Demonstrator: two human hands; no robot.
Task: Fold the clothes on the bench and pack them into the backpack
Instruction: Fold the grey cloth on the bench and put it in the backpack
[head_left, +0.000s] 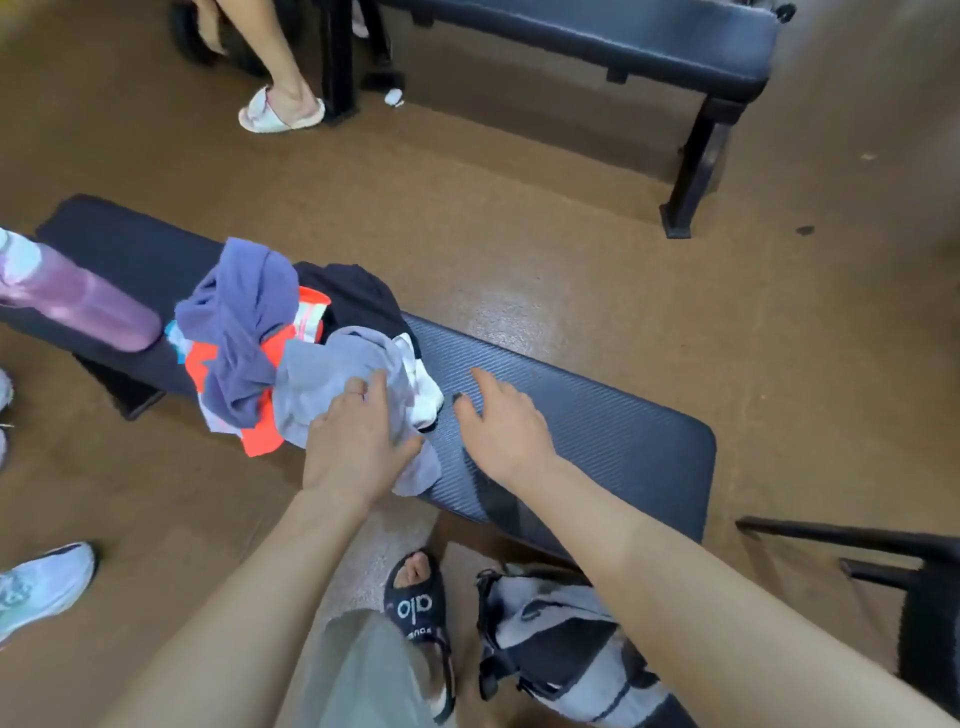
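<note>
Clothes pile (270, 348): heaped unfolded toward the left part of the desk (571, 415), with bare ribbed padding to its right. Topmost at the near side is a light grey garment (322, 384); behind it lie a blue-purple garment (239, 317), an orange and white piece (260, 431) and a black item (358, 296). White socks (426, 395) sit at the pile's right edge.

Handling, as judged: all soft, light and limp; nothing fragile. Each piece will sag unless taken at two edges or corners and spread on the bare padding.

Left hand (358, 447): grip open, fingers flat, pressing on the grey garment. Right hand (504, 421): grip open, fingers spread, at or just above the bare desk just right of the pile; holds nothing.

Backpack (561, 644): grey and black, on the floor near the desk's near side, beside the person's foot. Whether it is unzipped cannot be told.

Writing: the black sandal (415, 608) reads "alo". A pink bottle (78, 301) lies at the far left.
</note>
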